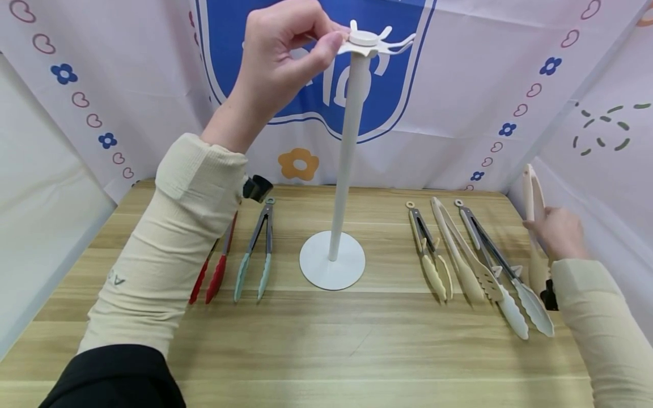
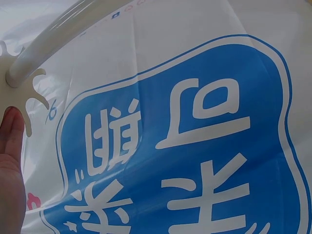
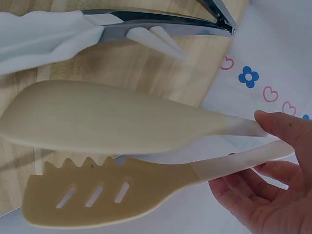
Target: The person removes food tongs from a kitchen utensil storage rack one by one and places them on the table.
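A white utensil stand (image 1: 348,136) with a round base rises from the wooden table, a ring of curved hooks at its top. At that top, my left hand (image 1: 285,45) pinches one hook between thumb and fingers. In the left wrist view, fingers (image 2: 12,126) touch the hooked disc. On the far right, my right hand (image 1: 561,231) grips beige tongs (image 1: 531,190) by the arms. The right wrist view shows their solid head (image 3: 92,117) and slotted, toothed head (image 3: 112,195) spread apart, with the thumb on one arm and fingers under the other.
Right of the stand lie cream-tipped tongs (image 1: 432,272), beige slotted tongs (image 1: 461,255) and white-tipped tongs (image 1: 510,300). Left of it lie mint-tipped tongs (image 1: 265,266) and red tongs (image 1: 216,277), partly behind my left sleeve. A printed cloth (image 1: 449,102) hangs behind the table.
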Available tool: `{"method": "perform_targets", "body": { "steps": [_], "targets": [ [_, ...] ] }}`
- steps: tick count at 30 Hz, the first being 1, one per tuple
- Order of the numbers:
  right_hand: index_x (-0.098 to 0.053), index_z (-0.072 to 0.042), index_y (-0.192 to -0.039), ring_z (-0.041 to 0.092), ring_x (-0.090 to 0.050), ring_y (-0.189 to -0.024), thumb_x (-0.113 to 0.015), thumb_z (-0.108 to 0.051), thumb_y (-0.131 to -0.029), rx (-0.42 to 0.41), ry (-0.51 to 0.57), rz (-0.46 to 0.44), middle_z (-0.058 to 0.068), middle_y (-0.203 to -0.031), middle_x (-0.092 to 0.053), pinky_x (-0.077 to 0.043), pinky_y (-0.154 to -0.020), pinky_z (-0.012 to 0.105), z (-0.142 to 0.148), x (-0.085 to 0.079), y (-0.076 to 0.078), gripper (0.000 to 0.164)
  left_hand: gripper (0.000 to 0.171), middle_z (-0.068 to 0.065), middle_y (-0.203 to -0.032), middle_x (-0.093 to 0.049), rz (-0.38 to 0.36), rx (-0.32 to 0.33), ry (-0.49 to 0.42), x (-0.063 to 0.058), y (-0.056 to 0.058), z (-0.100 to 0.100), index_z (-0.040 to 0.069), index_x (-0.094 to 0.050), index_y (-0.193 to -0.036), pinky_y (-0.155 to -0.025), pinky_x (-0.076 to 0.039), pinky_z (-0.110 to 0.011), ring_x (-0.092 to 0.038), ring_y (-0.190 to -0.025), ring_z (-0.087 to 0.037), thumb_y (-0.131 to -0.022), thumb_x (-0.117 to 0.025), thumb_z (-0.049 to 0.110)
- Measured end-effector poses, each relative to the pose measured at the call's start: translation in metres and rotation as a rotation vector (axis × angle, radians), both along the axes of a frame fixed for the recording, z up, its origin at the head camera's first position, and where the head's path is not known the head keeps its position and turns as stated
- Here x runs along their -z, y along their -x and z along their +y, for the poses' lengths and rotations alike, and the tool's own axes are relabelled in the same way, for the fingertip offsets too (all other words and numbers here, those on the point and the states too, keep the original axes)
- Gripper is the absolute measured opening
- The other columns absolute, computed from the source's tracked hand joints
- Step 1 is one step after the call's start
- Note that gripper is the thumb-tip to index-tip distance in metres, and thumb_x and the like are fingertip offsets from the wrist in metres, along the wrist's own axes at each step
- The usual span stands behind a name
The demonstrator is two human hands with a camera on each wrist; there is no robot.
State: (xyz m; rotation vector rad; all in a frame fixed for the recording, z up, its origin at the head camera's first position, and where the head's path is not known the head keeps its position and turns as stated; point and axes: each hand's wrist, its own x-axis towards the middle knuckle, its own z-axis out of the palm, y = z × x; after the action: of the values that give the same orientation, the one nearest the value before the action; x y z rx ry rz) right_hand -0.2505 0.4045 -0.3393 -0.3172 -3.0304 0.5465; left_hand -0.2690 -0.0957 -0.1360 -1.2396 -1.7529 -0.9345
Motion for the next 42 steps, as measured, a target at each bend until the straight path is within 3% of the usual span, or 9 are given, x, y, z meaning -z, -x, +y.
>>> {"method": "perform_targets", "body": {
  "steps": [7, 13, 17, 21, 42],
  "targets": [
    [-0.054, 0.016, -0.093, 0.032, -0.050, -0.060, -0.059, -0.021, -0.083, -0.038, -0.027, 0.003, 0.028, -0.073, -0.057, -0.041, -0.049, 0.037, 0.001, 0.005, -0.001, 0.039, 0.024, -0.014, -0.090, -0.066, 0.006, -0.003, 0.002, 0.000, 0.000, 0.000, -0.009, -0.063, -0.084, -0.081, -0.048, -0.021, -0.062, -0.090, -0.007, -0.087, -0.055, 0.013],
    [-0.053, 0.017, -0.090, 0.031, -0.049, -0.058, -0.061, -0.021, -0.081, -0.048, -0.026, 0.006, 0.026, -0.069, -0.056, -0.040, -0.048, 0.037, 0.000, 0.007, 0.002, 0.040, 0.024, -0.014, -0.090, -0.066, 0.001, -0.005, -0.002, 0.000, 0.000, 0.000, -0.009, -0.063, -0.084, -0.081, -0.048, -0.022, -0.062, -0.090, -0.007, -0.087, -0.055, 0.013],
    [-0.051, 0.018, -0.088, 0.027, -0.050, -0.055, -0.063, -0.021, -0.079, -0.052, 0.038, -0.039, 0.021, -0.065, -0.055, -0.042, -0.045, 0.035, 0.001, 0.010, 0.002, 0.042, 0.023, -0.014, -0.091, -0.066, -0.006, 0.003, -0.004, 0.000, 0.000, 0.000, -0.009, -0.063, -0.084, -0.082, -0.048, -0.022, -0.062, -0.091, -0.007, -0.087, -0.056, 0.013],
    [-0.050, 0.018, -0.090, 0.025, -0.050, -0.055, -0.063, -0.022, -0.078, -0.050, 0.080, -0.089, 0.018, -0.066, -0.055, -0.043, -0.045, 0.034, 0.002, 0.016, 0.001, 0.044, 0.023, -0.015, -0.090, -0.066, -0.002, 0.008, 0.005, 0.000, 0.000, 0.001, -0.009, -0.063, -0.084, -0.083, -0.048, -0.022, -0.061, -0.093, -0.007, -0.088, -0.055, 0.013],
    [-0.048, 0.019, -0.089, 0.031, -0.051, -0.062, -0.062, -0.027, -0.080, -0.131, -0.033, -0.248, 0.023, -0.072, -0.052, -0.044, -0.050, 0.036, -0.003, 0.026, 0.009, 0.049, 0.023, -0.015, -0.090, -0.066, -0.012, 0.018, 0.002, 0.000, -0.002, 0.003, -0.010, -0.062, -0.083, -0.083, -0.048, -0.022, -0.062, -0.093, -0.007, -0.087, -0.055, 0.012]
  ]
}}
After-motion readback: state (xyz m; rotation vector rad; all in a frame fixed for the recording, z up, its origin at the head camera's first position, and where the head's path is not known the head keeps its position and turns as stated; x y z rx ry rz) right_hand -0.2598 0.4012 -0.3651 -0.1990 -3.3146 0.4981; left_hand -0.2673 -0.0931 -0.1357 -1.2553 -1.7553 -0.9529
